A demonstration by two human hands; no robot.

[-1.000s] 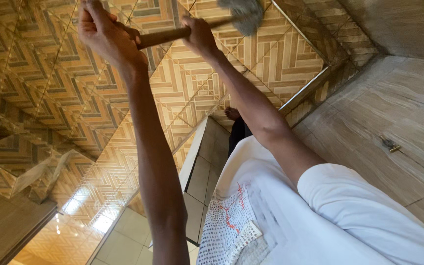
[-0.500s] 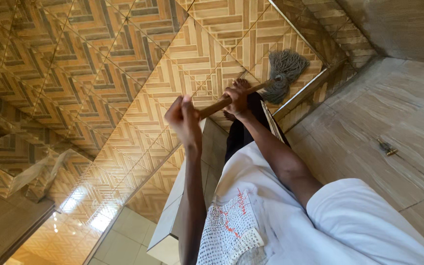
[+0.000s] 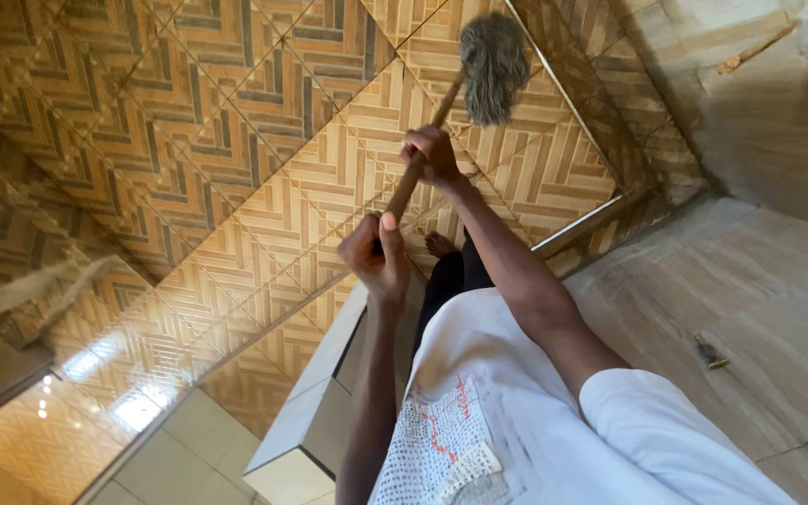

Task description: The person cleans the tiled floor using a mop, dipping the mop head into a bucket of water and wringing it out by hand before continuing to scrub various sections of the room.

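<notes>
Gripping the wooden mop handle [image 3: 411, 182] with both hands: right hand [image 3: 434, 155] higher up, left hand [image 3: 376, 251] lower, fingers wrapped tight around it. Grey mop head [image 3: 492, 54] is pressing on the patterned floor tiles [image 3: 236, 140] near the metal threshold strip [image 3: 600, 220]. Risks: my bare foot [image 3: 439, 245] is standing on glossy, possibly wet tile, so I'm risking a slip; strands may snag on that strip.

A: What can't be made out?
B: The mop head [image 3: 492, 65] is motion-blurred; its strands merge into grey.
A: And the handle [image 3: 420, 159]?
B: Partly hidden inside the right hand [image 3: 432, 154] and the left hand [image 3: 376, 254]; its lower end is covered.
</notes>
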